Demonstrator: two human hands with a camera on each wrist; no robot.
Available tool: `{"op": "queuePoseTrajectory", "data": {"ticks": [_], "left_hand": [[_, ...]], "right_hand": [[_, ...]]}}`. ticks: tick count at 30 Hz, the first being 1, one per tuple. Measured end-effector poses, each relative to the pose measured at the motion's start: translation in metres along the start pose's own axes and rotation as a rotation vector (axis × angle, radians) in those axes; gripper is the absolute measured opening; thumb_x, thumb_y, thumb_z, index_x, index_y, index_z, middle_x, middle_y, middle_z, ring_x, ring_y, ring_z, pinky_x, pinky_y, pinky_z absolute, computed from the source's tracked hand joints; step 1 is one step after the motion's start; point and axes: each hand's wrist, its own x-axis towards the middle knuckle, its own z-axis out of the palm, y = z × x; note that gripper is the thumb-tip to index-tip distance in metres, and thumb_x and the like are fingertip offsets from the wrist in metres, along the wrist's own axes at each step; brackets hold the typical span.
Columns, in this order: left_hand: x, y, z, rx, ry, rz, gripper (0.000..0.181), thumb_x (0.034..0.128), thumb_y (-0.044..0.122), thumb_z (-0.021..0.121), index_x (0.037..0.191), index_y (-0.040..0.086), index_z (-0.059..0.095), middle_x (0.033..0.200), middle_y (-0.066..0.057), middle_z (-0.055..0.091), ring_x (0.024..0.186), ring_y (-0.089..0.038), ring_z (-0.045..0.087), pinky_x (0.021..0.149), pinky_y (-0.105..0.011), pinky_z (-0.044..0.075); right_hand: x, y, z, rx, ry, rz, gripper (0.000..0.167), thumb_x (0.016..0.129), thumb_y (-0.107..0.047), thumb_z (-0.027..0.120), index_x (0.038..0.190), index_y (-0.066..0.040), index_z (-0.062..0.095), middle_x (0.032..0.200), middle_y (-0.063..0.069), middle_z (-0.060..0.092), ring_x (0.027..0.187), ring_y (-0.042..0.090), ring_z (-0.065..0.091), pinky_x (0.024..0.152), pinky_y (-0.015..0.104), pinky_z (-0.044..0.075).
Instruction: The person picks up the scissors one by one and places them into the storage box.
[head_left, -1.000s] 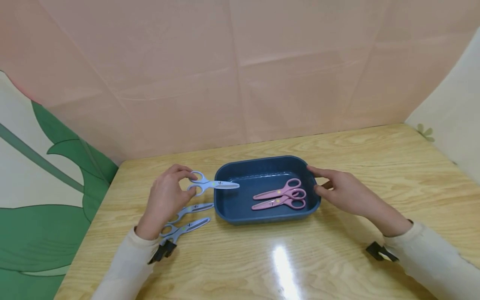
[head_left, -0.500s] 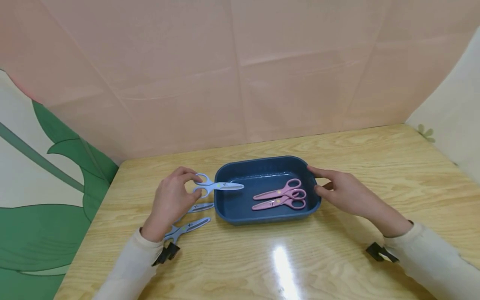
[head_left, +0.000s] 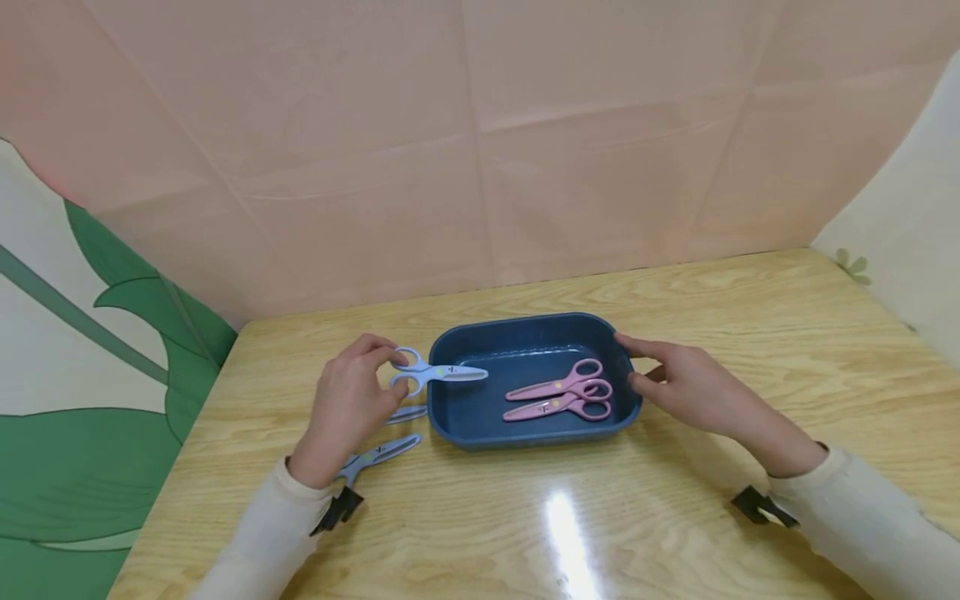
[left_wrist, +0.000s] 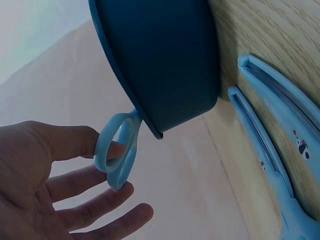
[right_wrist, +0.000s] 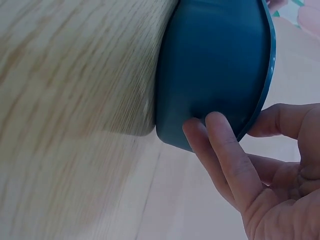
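Observation:
In the head view my left hand pinches light blue scissors by their finger loops. Their blades reach over the left rim of a dark blue rectangular tray. Seen from the left wrist, the thumb and fingers hold the loops beside the rim, and the tray hides the blades. My right hand holds the tray's right end; in the right wrist view fingertips press its outer wall with the thumb at the rim. Two pink scissors lie inside, handles to the right.
Two more blue scissors, one nearer and one partly hidden behind my left hand, lie on the wooden table left of the tray. A pink-covered wall rises behind the table.
My left hand has moved slightly right with the blue scissors, so the blades reach further over the tray; in the last half second it hardly moves. The right hand and tray stay put.

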Motion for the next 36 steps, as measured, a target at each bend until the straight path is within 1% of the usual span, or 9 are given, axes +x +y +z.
{"op": "queuePoseTrajectory", "data": {"ticks": [7, 10, 13, 17, 20, 23, 27, 31, 36], "left_hand": [[0.000, 0.004, -0.001, 0.007, -0.001, -0.017, 0.016, 0.0748, 0.015, 0.082, 0.090, 0.015, 0.077, 0.109, -0.005, 0.070, 0.085, -0.027, 0.068, 0.082, -0.054, 0.053], [0.000, 0.005, 0.001, 0.007, -0.015, -0.021, 0.015, 0.0751, 0.016, 0.081, 0.090, 0.016, 0.077, 0.109, -0.004, 0.070, 0.082, -0.027, 0.067, 0.079, -0.051, 0.053], [0.000, 0.006, 0.004, 0.006, -0.016, -0.014, 0.014, 0.0747, 0.016, 0.080, 0.088, 0.017, 0.077, 0.107, -0.004, 0.070, 0.082, -0.027, 0.068, 0.078, -0.050, 0.052], [-0.001, 0.007, 0.006, 0.008, 0.015, 0.003, 0.014, 0.0736, 0.016, 0.080, 0.087, 0.017, 0.077, 0.103, -0.003, 0.070, 0.084, -0.025, 0.067, 0.076, -0.049, 0.052], [-0.001, 0.008, 0.008, 0.024, 0.045, 0.028, 0.013, 0.0730, 0.016, 0.081, 0.086, 0.016, 0.077, 0.101, -0.005, 0.070, 0.081, -0.024, 0.066, 0.073, -0.049, 0.053], [0.000, 0.012, 0.008, 0.043, 0.057, 0.047, 0.013, 0.0729, 0.016, 0.081, 0.085, 0.015, 0.078, 0.100, -0.007, 0.071, 0.076, -0.024, 0.065, 0.071, -0.049, 0.053], [0.005, 0.018, 0.006, 0.060, 0.013, 0.045, 0.013, 0.0737, 0.017, 0.082, 0.086, 0.014, 0.079, 0.100, -0.007, 0.072, 0.075, -0.025, 0.067, 0.070, -0.047, 0.054], [0.010, 0.021, 0.006, 0.080, -0.037, 0.052, 0.014, 0.0734, 0.018, 0.083, 0.086, 0.012, 0.080, 0.099, -0.007, 0.074, 0.081, -0.026, 0.070, 0.072, -0.047, 0.055], [0.015, 0.025, 0.007, 0.131, -0.037, 0.094, 0.013, 0.0719, 0.018, 0.085, 0.083, 0.012, 0.081, 0.098, -0.008, 0.076, 0.087, -0.024, 0.072, 0.076, -0.051, 0.054]], "right_hand": [[0.000, 0.000, 0.000, 0.000, -0.002, 0.000, 0.060, 0.096, -0.015, 0.060, 0.152, -0.006, 0.039, 0.136, 0.029, 0.058, 0.101, 0.029, 0.073, 0.057, 0.026, 0.050], [0.000, 0.001, 0.000, -0.004, -0.002, 0.003, 0.061, 0.096, -0.015, 0.060, 0.152, -0.007, 0.039, 0.136, 0.028, 0.058, 0.101, 0.030, 0.073, 0.056, 0.026, 0.049], [0.000, 0.001, 0.000, -0.006, -0.001, 0.001, 0.060, 0.096, -0.015, 0.060, 0.152, -0.007, 0.039, 0.136, 0.028, 0.058, 0.101, 0.030, 0.073, 0.057, 0.026, 0.049], [0.000, 0.000, 0.001, 0.001, -0.006, 0.006, 0.061, 0.096, -0.015, 0.059, 0.153, -0.007, 0.038, 0.136, 0.028, 0.058, 0.101, 0.030, 0.073, 0.056, 0.026, 0.049], [0.001, 0.000, 0.000, 0.000, -0.007, 0.008, 0.061, 0.096, -0.015, 0.059, 0.153, -0.007, 0.038, 0.136, 0.029, 0.058, 0.101, 0.030, 0.073, 0.056, 0.026, 0.049], [0.001, 0.000, 0.000, -0.006, -0.004, 0.009, 0.061, 0.096, -0.015, 0.060, 0.153, -0.007, 0.038, 0.136, 0.029, 0.058, 0.102, 0.031, 0.072, 0.056, 0.026, 0.049], [0.001, 0.001, 0.000, -0.010, -0.002, 0.007, 0.061, 0.096, -0.015, 0.060, 0.152, -0.007, 0.039, 0.137, 0.029, 0.057, 0.102, 0.032, 0.072, 0.056, 0.026, 0.049], [0.001, 0.000, 0.000, -0.013, 0.001, 0.004, 0.060, 0.096, -0.015, 0.060, 0.152, -0.007, 0.039, 0.137, 0.029, 0.057, 0.101, 0.031, 0.073, 0.056, 0.026, 0.049], [0.001, 0.002, 0.000, -0.003, 0.002, -0.005, 0.060, 0.097, -0.015, 0.060, 0.152, -0.007, 0.039, 0.133, 0.029, 0.060, 0.100, 0.030, 0.073, 0.055, 0.026, 0.049]]}}
